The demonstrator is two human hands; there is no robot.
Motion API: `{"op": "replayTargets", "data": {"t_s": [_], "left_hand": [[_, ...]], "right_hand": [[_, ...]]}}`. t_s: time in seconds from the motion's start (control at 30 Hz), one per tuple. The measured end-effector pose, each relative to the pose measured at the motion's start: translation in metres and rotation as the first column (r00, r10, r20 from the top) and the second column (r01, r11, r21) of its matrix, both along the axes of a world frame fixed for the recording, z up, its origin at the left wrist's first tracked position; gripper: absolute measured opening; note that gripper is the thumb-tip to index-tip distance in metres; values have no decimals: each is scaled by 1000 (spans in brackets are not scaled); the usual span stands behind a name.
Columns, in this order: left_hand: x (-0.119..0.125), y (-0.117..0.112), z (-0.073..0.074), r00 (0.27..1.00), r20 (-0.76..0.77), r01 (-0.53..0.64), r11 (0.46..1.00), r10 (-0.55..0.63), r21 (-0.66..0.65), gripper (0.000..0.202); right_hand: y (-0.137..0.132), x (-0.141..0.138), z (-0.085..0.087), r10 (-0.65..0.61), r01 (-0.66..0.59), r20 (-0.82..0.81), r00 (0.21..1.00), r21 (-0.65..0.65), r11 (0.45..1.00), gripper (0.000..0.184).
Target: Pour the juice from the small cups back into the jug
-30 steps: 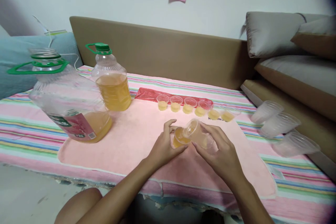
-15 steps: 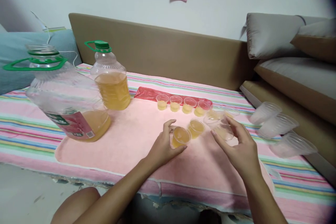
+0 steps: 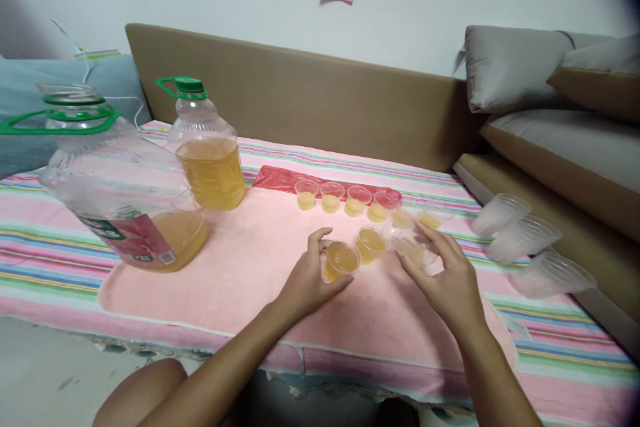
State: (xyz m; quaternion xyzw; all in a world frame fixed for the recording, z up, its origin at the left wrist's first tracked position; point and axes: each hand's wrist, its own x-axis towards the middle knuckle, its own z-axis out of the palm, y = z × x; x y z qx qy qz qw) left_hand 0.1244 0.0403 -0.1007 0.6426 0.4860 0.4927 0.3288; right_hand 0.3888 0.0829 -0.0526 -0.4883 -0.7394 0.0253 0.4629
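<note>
My left hand (image 3: 306,283) is curled around a clear plastic cup (image 3: 343,259) of yellow liquid standing on the pink mat (image 3: 235,280). Right beside it is another filled cup (image 3: 371,245). Between the thumb and fingers of my right hand (image 3: 453,283) is a clear, empty-looking plastic cup (image 3: 413,251), tilted and partly blurred. Behind my hands runs a row of cups with a little yellow liquid, among them a left-end cup (image 3: 307,195). The right end of the row, with a cup (image 3: 429,220), is partly hidden by my right hand.
An uncapped large bottle (image 3: 125,213) stands at left, a green-capped bottle (image 3: 210,167) behind it. Stacks of clear cups (image 3: 525,240) lie at right beside piled cushions (image 3: 560,140). Red plastic wrapping (image 3: 280,178) lies behind the row; a brown backrest (image 3: 300,93) closes the back.
My right hand has moved slightly left with the clear cup, showing more of a cup behind it. My left hand stays around its cup. The whole view has shifted a little.
</note>
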Motion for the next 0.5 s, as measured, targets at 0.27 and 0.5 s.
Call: {"op": "replayTargets", "data": {"t_s": [0.27, 0.5], "left_hand": [[0, 0, 1, 1000, 6, 7, 1000, -7, -6, 89], [0, 0, -1, 999, 31, 25, 1000, -26, 6, 90]], "right_hand": [[-13, -20, 8, 192, -195, 68, 979, 37, 980, 50], [-16, -26, 7, 270, -285, 192, 943, 51, 957, 54]]}}
